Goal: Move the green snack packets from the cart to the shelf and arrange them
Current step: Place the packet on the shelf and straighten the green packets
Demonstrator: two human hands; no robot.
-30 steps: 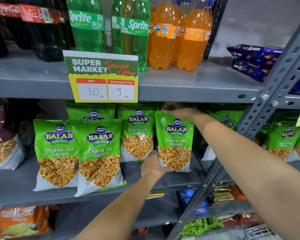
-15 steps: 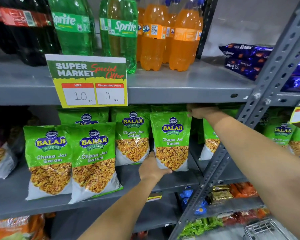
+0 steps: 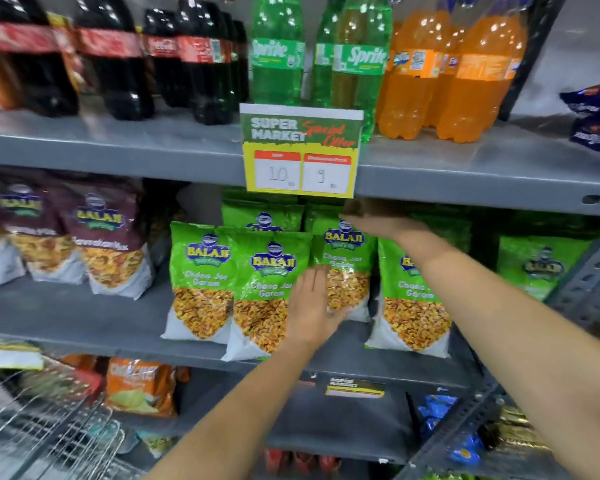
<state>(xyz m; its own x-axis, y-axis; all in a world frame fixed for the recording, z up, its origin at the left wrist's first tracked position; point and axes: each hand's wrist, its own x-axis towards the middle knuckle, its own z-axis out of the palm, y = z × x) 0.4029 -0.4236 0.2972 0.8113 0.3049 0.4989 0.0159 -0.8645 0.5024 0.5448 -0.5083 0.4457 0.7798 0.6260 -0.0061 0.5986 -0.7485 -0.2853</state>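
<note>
Several green Balaji snack packets stand on the grey middle shelf (image 3: 84,317). Two overlap at the front left (image 3: 201,278) (image 3: 267,296), one stands in the middle (image 3: 347,251), and another (image 3: 409,306) is to its right. My left hand (image 3: 310,306) lies flat, fingers straight, against the lower left of the middle packet. My right hand (image 3: 378,220) reaches under the upper shelf and holds that packet's top edge, its fingertips in shadow. More green packets stand behind in the back row (image 3: 262,216). A wire cart (image 3: 49,427) shows at the bottom left.
A price sign (image 3: 300,150) hangs from the upper shelf, which carries cola, Sprite and orange soda bottles. Maroon packets (image 3: 108,237) stand left of the green ones. A slotted upright post (image 3: 592,282) stands to the right. Orange packets sit on the lower shelf.
My view has swung left. My left hand left the right-hand packet's bottom and now lies flat on the middle packet. My right hand moved left onto that packet's top.
</note>
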